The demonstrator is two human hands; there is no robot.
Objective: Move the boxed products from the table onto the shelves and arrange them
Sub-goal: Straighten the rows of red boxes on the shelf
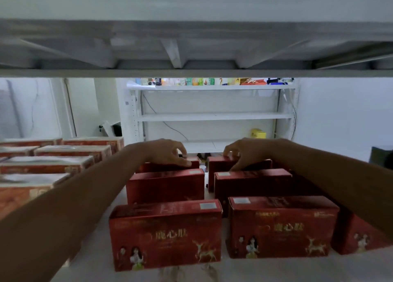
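The white shelf [102, 235] carries upright dark red boxes [165, 235] in rows running near to far, with orange-red boxes [46, 164] lined up at its left.

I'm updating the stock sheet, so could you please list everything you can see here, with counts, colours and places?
Red boxes: at least seven, dark red with gold deer print, upright in rows on the near shelf, centre and right; the rightmost are partly hidden.
Orange boxes: about six visible, orange-red with pale tops, same shelf, left side.
Near shelf: one, white, under the boxes.
Upper shelf: one, grey-white, seen from below, across the top.
Far rack: one, white, against the back wall.
Small packages: many, mixed colours, top of the far rack.
Yellow box: one, low on the far rack.
Left hand: resting on the back left red box.
Right hand: resting on the back right red box.
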